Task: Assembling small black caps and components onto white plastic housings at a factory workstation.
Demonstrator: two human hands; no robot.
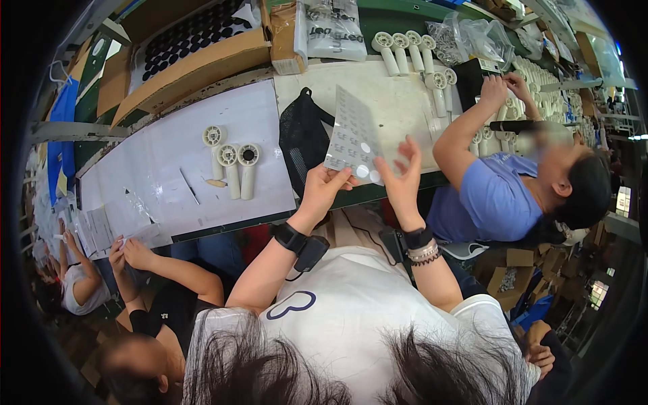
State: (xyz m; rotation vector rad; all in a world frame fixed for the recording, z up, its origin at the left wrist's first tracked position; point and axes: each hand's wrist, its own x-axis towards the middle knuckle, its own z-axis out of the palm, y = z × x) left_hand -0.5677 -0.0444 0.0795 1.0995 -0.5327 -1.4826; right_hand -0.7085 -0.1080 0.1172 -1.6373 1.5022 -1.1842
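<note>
A pale, translucent sheet of stickers [349, 128] is tilted up above the near edge of the bench, with rows of small printed marks and a few round white spots along its lower right part. My left hand [322, 192] pinches its lower left corner between thumb and fingers. Beside the sheet's lower right edge is my right hand [403, 182], its fingers raised and spread. The right thumb is close to the white spots; whether it touches the sheet I cannot tell. Behind the sheet's left edge lies a black mesh bag [297, 125].
On the white bench [135, 196] to the left stand three white cylindrical parts with round heads [229, 156], near a thin pointed tool [190, 186]. A cardboard box [196, 71] of black discs borders the back. More white parts [405, 50] stand at back right. Co-workers sit on both sides.
</note>
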